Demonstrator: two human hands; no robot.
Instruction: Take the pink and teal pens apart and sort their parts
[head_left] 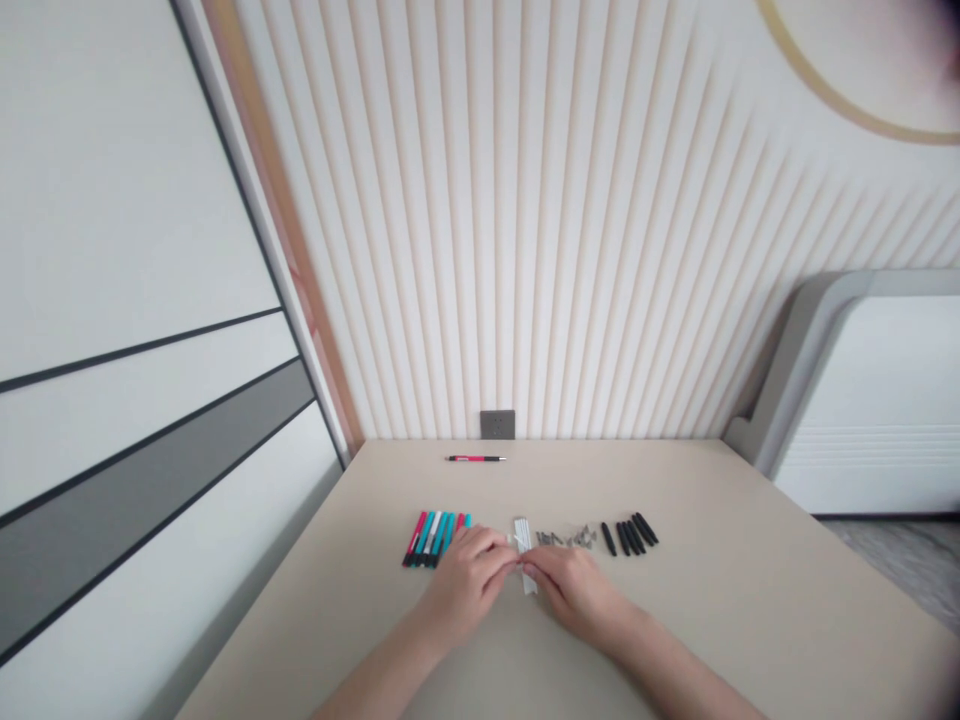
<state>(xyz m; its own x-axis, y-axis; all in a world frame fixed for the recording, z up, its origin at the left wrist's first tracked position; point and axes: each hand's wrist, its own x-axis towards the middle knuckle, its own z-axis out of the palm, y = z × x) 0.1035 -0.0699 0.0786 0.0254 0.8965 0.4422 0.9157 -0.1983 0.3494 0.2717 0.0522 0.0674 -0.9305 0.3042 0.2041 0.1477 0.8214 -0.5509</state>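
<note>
My left hand (471, 578) and my right hand (571, 585) meet over the beige table (750, 600), fingers curled and pinched together on a thin white refill (527, 578). A small bundle of white refills (522, 532) lies just beyond the fingertips. To the left lies a row of several teal and red pen barrels (433, 537). To the right lie several small metal tips and springs (566, 539), then several black pen caps (628, 535).
A finished red and black pen (476, 458) lies alone near the far table edge, below a grey wall socket (497, 424). A ribbed wall stands behind. A white and grey unit (862, 390) stands at the right.
</note>
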